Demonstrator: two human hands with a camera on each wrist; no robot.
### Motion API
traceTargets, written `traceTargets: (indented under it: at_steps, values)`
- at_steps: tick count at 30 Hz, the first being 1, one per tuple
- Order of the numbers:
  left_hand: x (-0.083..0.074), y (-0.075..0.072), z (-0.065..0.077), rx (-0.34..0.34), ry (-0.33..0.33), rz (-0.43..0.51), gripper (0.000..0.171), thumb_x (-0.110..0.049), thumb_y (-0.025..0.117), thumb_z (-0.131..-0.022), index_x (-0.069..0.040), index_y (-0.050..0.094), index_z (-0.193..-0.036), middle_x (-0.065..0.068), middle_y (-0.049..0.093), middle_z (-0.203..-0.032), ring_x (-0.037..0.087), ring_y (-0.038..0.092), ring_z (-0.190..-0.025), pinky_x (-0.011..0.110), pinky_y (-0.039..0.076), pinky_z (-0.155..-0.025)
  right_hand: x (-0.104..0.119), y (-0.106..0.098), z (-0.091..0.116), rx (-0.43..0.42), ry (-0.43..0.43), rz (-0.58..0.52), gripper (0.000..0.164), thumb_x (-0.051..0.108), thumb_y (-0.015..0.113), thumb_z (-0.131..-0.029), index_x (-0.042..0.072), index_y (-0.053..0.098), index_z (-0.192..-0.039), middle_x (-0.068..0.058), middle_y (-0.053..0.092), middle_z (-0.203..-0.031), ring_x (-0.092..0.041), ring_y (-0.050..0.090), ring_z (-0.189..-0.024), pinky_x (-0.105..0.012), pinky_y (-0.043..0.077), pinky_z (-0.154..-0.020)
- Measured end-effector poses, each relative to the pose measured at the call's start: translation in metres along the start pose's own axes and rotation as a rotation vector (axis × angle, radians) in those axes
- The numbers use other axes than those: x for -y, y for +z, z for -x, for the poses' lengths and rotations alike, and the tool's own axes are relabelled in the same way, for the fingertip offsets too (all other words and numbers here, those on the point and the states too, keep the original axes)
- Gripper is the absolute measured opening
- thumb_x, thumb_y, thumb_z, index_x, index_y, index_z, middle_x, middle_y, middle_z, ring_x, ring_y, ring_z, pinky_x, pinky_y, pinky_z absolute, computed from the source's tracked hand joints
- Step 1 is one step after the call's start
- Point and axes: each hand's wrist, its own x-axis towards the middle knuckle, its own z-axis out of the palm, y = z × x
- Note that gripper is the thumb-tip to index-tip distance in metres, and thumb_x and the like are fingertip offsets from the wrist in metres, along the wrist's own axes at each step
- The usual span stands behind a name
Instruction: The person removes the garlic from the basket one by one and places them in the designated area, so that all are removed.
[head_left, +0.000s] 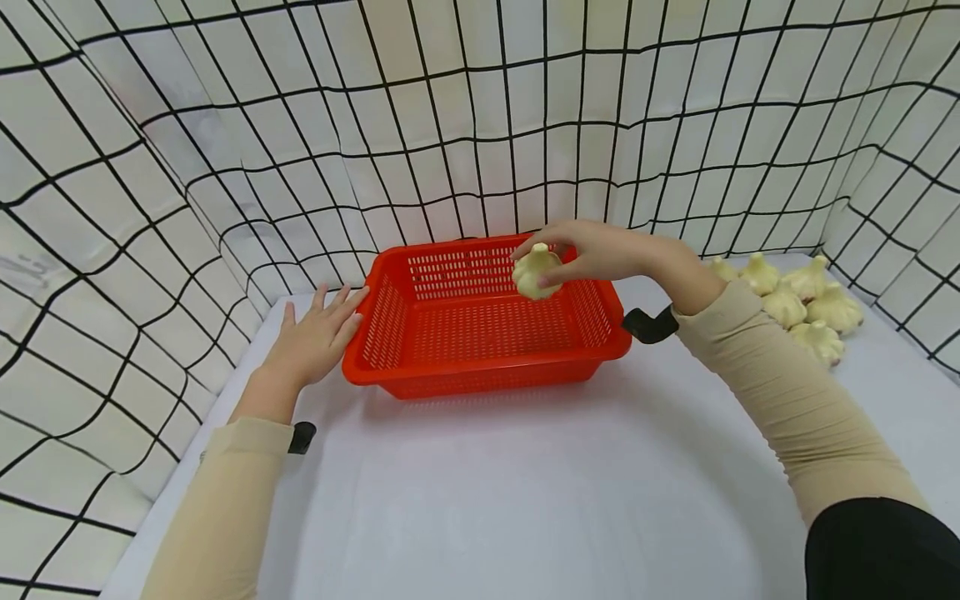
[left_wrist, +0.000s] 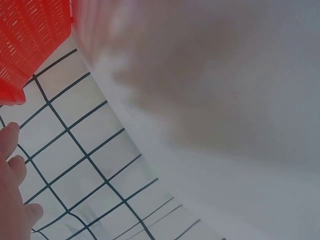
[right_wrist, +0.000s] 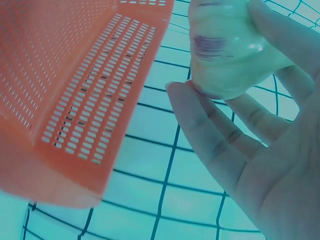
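A garlic bulb (head_left: 537,272) is pinched between the thumb and fingers of my right hand (head_left: 600,252), above the right part of a red plastic basket (head_left: 480,367). In the right wrist view the garlic bulb (right_wrist: 225,50) shows purple streaks, and the slotted wall of the basket (right_wrist: 95,95) stands to its left. My left hand (head_left: 315,336) has its fingers spread at the basket's left rim; whether the fingertips touch it I cannot tell. The left wrist view catches only some fingers (left_wrist: 15,175) below a corner of the basket (left_wrist: 30,40).
Several more garlic bulbs (head_left: 783,304) lie piled at the right, beyond my right forearm. A black wire grid (head_left: 465,125) over white panels encloses the back and both sides. White cloth (head_left: 480,492) covers the table in front of the basket.
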Motion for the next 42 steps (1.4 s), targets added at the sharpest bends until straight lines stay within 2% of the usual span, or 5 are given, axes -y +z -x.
traceTargets:
  at_steps: [9, 17, 30, 36, 42]
  values:
    - [0.0, 0.001, -0.001, 0.004, -0.006, -0.001, 0.065, -0.053, 0.021, -0.11, -0.021, 0.019, -0.166, 0.017, 0.014, -0.169, 0.042, -0.007, -0.155, 0.072, -0.013, -0.113, -0.014, -0.003, 0.031, -0.085, -0.004, 0.009, 0.044, 0.019, 0.076, -0.094, 0.015, 0.066, -0.137, -0.003, 0.06, -0.126, -0.025, 0.052, -0.105, -0.041, 0.048, -0.082]
    - [0.003, 0.002, -0.003, 0.011, -0.003, -0.003, 0.066, -0.054, 0.019, -0.109, -0.02, 0.017, -0.166, 0.017, 0.013, -0.169, 0.041, -0.009, -0.155, 0.073, -0.013, -0.113, -0.029, -0.004, 0.059, -0.132, 0.049, 0.01, 0.046, 0.019, 0.077, -0.094, 0.018, 0.065, -0.139, -0.005, 0.057, -0.137, -0.025, 0.051, -0.119, -0.046, 0.05, -0.091]
    - [0.001, 0.001, -0.003, 0.018, 0.001, -0.009, 0.064, -0.051, 0.02, -0.11, -0.02, 0.017, -0.166, 0.016, 0.013, -0.17, 0.04, -0.009, -0.155, 0.072, -0.014, -0.113, -0.048, -0.01, 0.11, -0.186, 0.197, -0.055, 0.047, 0.023, 0.073, -0.097, 0.023, 0.061, -0.143, 0.0, 0.058, -0.131, -0.02, 0.052, -0.115, -0.044, 0.049, -0.091]
    - [0.003, 0.002, -0.002, 0.008, -0.001, -0.002, 0.065, -0.053, 0.019, -0.11, -0.02, 0.018, -0.166, 0.017, 0.014, -0.169, 0.04, -0.008, -0.155, 0.072, -0.014, -0.113, -0.063, -0.012, 0.135, -0.242, 0.26, -0.052, 0.047, 0.029, 0.07, -0.099, 0.028, 0.059, -0.145, 0.0, 0.06, -0.125, -0.022, 0.054, -0.111, -0.039, 0.049, -0.084]
    - [0.003, 0.002, -0.002, 0.009, 0.003, -0.004, 0.065, -0.054, 0.018, -0.11, -0.021, 0.016, -0.166, 0.016, 0.012, -0.17, 0.04, -0.009, -0.155, 0.071, -0.015, -0.113, -0.076, -0.017, 0.162, -0.304, 0.366, -0.047, 0.049, 0.036, 0.068, -0.1, 0.032, 0.055, -0.148, 0.007, 0.052, -0.14, -0.022, 0.05, -0.122, -0.037, 0.047, -0.085]
